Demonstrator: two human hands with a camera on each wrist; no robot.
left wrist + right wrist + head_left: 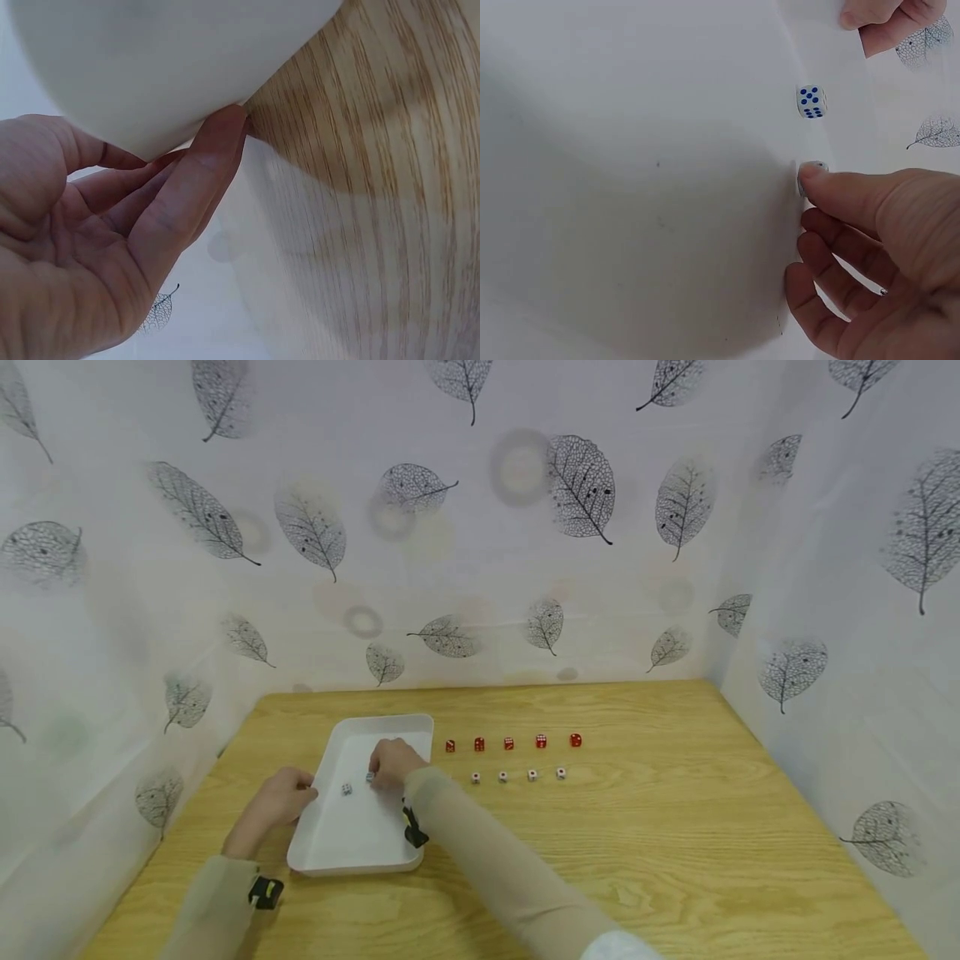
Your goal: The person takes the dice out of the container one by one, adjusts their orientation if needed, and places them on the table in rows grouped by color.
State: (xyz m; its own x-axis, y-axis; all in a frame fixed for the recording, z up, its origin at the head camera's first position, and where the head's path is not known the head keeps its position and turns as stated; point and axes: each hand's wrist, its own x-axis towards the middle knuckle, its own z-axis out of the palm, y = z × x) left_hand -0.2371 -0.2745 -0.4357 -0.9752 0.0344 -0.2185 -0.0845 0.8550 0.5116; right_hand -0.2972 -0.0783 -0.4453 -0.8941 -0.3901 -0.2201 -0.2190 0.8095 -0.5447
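A white tray (352, 847) lies on the left part of the table. My left hand (281, 797) grips its left side; in the left wrist view the thumb is at the rim and the fingers (187, 180) reach beneath the wall. Over the tray, my right hand (396, 763) pinches a white die (822, 164) at its thumb tip, which partly covers it. Another white die (810, 101) with blue pips rests loose in the tray, a little to the left of the pinched one in the head view.
Right of the tray, several red dice (509, 743) form a row on the wooden table (615, 843). A row of several white dice (532, 775) lies nearer to me. Leaf-patterned white sheeting (480, 568) encloses the back and sides.
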